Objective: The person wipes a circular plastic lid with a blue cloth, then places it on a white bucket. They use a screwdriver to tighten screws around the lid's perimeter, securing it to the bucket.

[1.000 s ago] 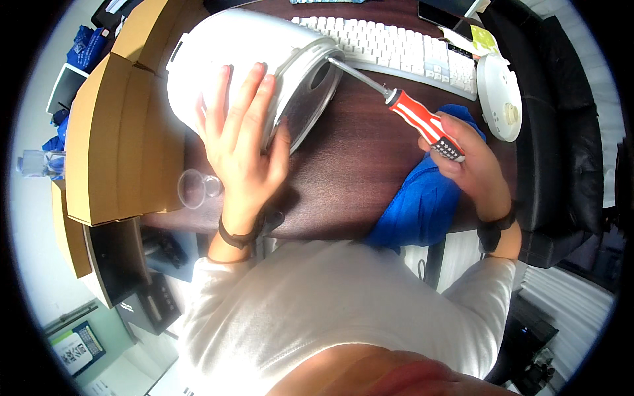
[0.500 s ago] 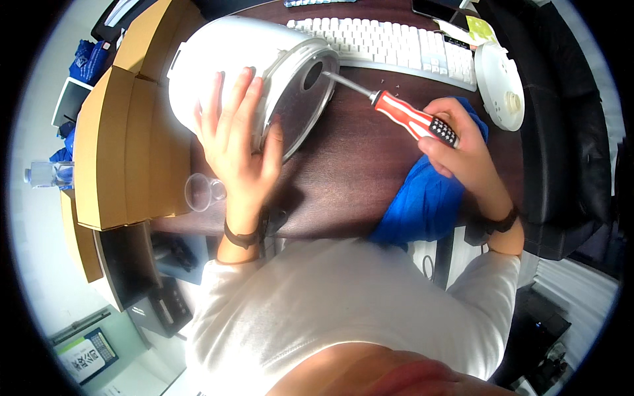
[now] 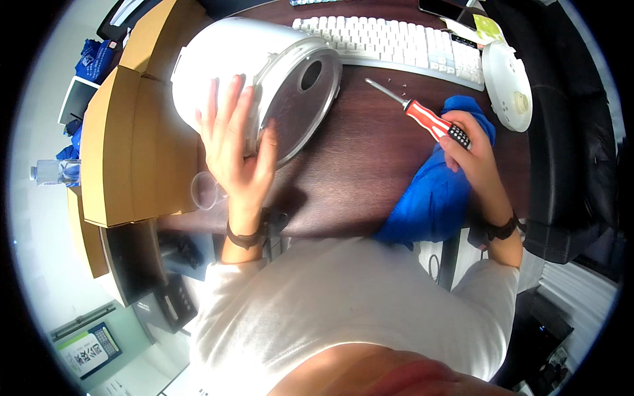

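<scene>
A white cylindrical appliance body [image 3: 228,56] lies on its side on the dark wooden desk, its round end with a dark hole turned to the right. My left hand [image 3: 234,142] rests spread on its near side, fingers apart, the thumb near the rim. In my right hand [image 3: 465,145] is a screwdriver [image 3: 426,119] with a red, white and black handle, gripped by the handle's end. Its metal tip points up and left, apart from the appliance. Beneath that hand lies a blue cloth [image 3: 426,198]. Several tiny screws [image 3: 404,89] lie near the shaft.
A white keyboard [image 3: 396,46] runs along the back. To its right leans a round white cover [image 3: 507,86]. Cardboard boxes [image 3: 125,148] stand at the left, beside a clear plastic cup [image 3: 205,191]. A black chair [image 3: 568,132] borders the right side.
My right hand has drawn the screwdriver right and slightly down, so its tip has left the appliance's round end. My left hand stays on the appliance.
</scene>
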`<state>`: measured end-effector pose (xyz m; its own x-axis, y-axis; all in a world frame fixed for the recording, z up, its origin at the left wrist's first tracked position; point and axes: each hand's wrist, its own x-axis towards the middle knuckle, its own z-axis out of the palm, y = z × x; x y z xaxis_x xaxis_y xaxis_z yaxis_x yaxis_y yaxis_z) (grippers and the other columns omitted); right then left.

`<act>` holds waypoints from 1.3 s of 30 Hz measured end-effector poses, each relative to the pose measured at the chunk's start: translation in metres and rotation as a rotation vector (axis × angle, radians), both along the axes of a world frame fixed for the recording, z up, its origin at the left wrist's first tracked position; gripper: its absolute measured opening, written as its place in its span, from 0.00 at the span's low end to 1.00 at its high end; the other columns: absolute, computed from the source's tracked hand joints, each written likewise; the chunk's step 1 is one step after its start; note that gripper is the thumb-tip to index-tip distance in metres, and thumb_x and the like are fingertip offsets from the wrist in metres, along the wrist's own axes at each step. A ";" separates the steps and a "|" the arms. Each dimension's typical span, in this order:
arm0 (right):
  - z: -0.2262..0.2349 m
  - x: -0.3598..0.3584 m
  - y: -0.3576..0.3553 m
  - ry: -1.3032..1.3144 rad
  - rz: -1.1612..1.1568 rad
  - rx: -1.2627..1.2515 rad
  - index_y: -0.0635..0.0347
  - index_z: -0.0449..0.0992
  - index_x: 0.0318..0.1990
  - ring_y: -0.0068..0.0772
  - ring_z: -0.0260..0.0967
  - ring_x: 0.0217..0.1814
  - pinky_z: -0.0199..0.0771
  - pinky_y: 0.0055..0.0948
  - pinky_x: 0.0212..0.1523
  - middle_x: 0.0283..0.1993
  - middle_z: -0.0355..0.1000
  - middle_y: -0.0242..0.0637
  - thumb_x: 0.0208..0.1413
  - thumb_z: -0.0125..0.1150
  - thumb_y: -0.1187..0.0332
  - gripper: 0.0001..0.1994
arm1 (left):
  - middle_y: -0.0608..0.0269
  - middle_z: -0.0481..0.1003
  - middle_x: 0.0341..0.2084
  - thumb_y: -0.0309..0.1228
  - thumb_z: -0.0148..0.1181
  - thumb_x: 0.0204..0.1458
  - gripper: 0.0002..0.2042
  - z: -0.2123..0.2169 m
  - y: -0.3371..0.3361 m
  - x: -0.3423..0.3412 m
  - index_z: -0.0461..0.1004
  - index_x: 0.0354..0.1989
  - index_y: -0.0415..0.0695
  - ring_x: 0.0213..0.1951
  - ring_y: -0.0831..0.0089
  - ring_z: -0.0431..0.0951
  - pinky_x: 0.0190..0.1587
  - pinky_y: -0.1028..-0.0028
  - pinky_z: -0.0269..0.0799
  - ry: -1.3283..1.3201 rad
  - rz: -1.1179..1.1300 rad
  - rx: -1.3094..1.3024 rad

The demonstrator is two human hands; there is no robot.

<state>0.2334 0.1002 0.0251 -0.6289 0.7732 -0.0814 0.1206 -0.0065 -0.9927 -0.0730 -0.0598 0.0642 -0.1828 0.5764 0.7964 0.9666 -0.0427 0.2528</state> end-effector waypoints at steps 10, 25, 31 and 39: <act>-0.007 -0.004 0.001 0.172 -0.083 0.039 0.66 0.66 0.54 0.15 0.60 0.21 0.58 0.17 0.19 0.30 0.66 0.32 0.60 0.55 0.75 0.15 | 0.48 0.71 0.57 0.16 0.63 0.47 0.20 -0.033 -0.003 -0.001 0.78 0.50 0.44 0.65 0.48 0.64 0.69 0.45 0.45 0.080 -0.028 0.144; -0.011 -0.005 0.008 0.127 -0.049 0.074 0.62 0.67 0.53 0.13 0.62 0.24 0.60 0.15 0.21 0.34 0.69 0.32 0.60 0.58 0.73 0.15 | 0.56 0.66 0.44 0.23 0.65 0.47 0.23 -0.009 -0.030 0.006 0.64 0.51 0.38 0.52 0.61 0.68 0.64 0.56 0.58 -0.094 0.109 0.016; -0.003 0.001 -0.004 -0.161 0.133 0.534 0.62 0.70 0.48 0.33 0.71 0.40 0.71 0.31 0.42 0.38 0.70 0.39 0.53 0.64 0.73 0.16 | 0.48 0.56 0.62 0.31 0.61 0.49 0.28 0.012 -0.025 0.012 0.65 0.61 0.42 0.65 0.52 0.56 0.66 0.56 0.52 -0.027 0.121 -0.134; -0.018 -0.001 -0.011 -0.317 0.273 0.804 0.60 0.68 0.49 0.49 0.73 0.35 0.72 0.40 0.35 0.42 0.71 0.44 0.51 0.64 0.70 0.18 | 0.46 0.66 0.62 0.25 0.66 0.52 0.21 0.001 -0.012 0.013 0.69 0.54 0.39 0.69 0.50 0.57 0.68 0.56 0.50 -0.079 0.131 -0.028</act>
